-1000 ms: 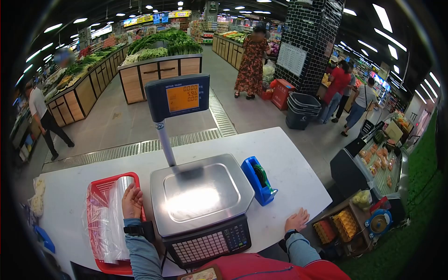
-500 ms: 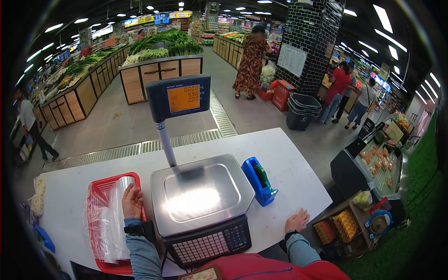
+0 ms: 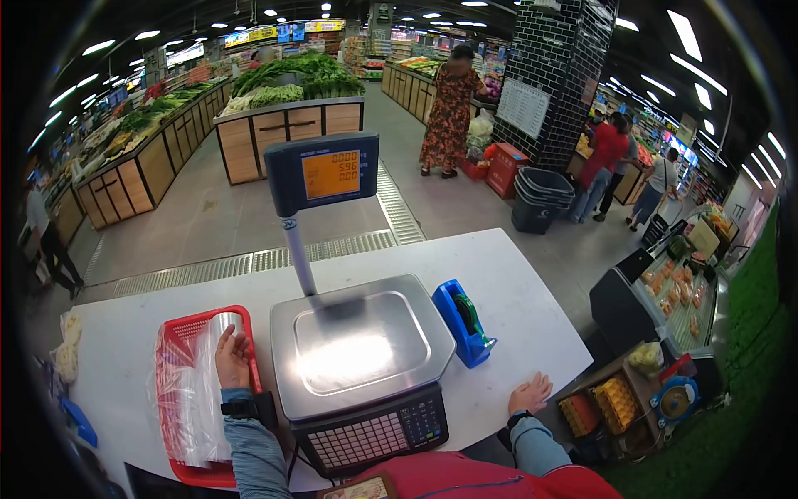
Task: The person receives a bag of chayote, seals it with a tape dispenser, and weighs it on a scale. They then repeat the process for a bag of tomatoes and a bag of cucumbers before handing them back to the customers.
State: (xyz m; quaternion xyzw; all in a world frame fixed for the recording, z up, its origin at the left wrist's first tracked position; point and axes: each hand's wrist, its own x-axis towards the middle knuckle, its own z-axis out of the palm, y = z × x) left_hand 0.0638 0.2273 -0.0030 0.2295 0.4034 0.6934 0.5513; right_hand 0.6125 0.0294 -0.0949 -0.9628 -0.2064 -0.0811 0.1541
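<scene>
A weighing scale with a bare metal plate [image 3: 359, 345] stands on the white table [image 3: 532, 320], its lit display [image 3: 331, 173] on a post behind. Left of it, a red basket [image 3: 177, 331] holds a roll of clear plastic bags [image 3: 199, 399]. My left hand [image 3: 233, 358] rests at the basket's right edge beside the roll, palm partly up, fingers loosely curled and apart, holding nothing. My right hand [image 3: 529, 392] lies on the table near its right edge, fingers spread and empty. Between the scale and that hand sits a blue tape dispenser [image 3: 463, 324] with green tape.
Beyond the table are vegetable stands [image 3: 287, 125], stacked dark baskets [image 3: 540, 200] and a tiled pillar [image 3: 553, 75]. A person in a patterned dress [image 3: 451, 116] stands near the pillar. Other people are at the right and far left. Egg trays [image 3: 615, 403] sit at the lower right.
The fingers of my left hand have shifted slightly and look a little more open. The person at the far left has moved further left and down. My right hand stays where it was.
</scene>
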